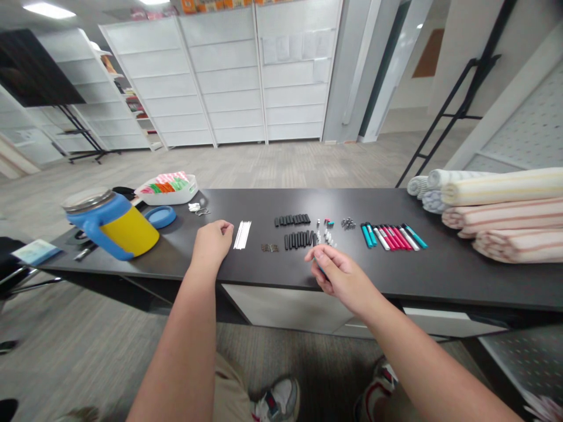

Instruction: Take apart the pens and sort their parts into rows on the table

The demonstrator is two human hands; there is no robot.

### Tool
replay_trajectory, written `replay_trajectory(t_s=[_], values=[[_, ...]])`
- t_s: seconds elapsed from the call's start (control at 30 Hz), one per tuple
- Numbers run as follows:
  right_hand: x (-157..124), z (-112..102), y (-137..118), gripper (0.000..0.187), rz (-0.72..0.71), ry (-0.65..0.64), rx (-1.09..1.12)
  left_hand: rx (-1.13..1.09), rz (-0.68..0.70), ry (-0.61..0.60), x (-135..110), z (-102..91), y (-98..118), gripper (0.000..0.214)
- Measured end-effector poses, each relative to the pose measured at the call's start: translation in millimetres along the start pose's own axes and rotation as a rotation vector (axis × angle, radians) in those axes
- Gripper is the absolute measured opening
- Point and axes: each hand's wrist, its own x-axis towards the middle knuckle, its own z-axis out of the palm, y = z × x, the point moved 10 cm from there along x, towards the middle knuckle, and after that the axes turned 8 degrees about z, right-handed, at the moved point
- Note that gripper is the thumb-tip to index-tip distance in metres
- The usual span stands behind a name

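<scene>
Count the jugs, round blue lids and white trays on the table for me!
Blue-and-yellow jug: 1
Round blue lid: 1
White tray: 1
Total: 3

The person wears shorts point(229, 384) of beige cloth, like khaki; the sneakers point(278, 402) are white and grey, with small red and dark parts; both arms point(178, 346) are bare, and also the left hand point(212, 244) and the right hand point(342, 276).
</scene>
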Motion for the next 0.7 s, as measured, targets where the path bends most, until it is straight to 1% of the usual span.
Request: replay_trajectory(t_s=[0.1, 0.17, 0.23, 0.3, 0.37, 0.43, 0.5, 0.57, 0.6, 0.7], values=[[0.3, -3.8, 2.9, 0.035, 0.009, -0.005, 0.070, -0.017, 0.006, 0.022, -4.4, -5.0, 7.0, 0.025], [0.8, -6.2, 4.9, 0.030, 0.017, -0.005, 0.116, -0.074, 0.015, 0.056, -8.9, -9.3, 17.7, 0.025], [1.7, -7.6, 5.2, 0.029, 0.021, 0.007, 0.127, -0.179, 0.053, 0.080, -14.5, -11.0, 35.7, 0.026], [2.5, -8.6, 2.0, 0.035, 0.001, 0.034, 0.105, -0.303, 0.122, 0.067, -21.4, -7.8, 60.3, 0.028], [3.2, -8.2, -2.2, 0.042, -0.026, 0.051, 0.068, -0.441, 0.211, 0.003, -29.9, 0.6, 89.0, 0.029], [3.8, -8.0, -3.9, 0.044, -0.033, 0.054, 0.031, -0.549, 0.351, -0.128, -41.7, 13.3, 123.1, 0.027], [3.6, -10.5, -2.6, 0.042, -0.014, 0.057, -0.019, -0.615, 0.468, -0.234, -54.9, 23.3, 151.0, 0.024], [1.5, -18.2, -3.2, 0.036, -0.005, 0.095, -0.127, -0.636, 0.563, -0.302, -66.5, 30.9, 171.6, 0.023], [-0.4, -23.6, -5.6, 0.033, -0.013, 0.132, -0.217, -0.637, 0.604, -0.321, -71.2, 33.9, 179.7, 0.022], [-8.0, -37.8, -19.3, 0.022, -0.079, 0.260, -0.541, -0.606, 0.704, -0.333, -80.7, 43.1, 197.4, 0.023]])
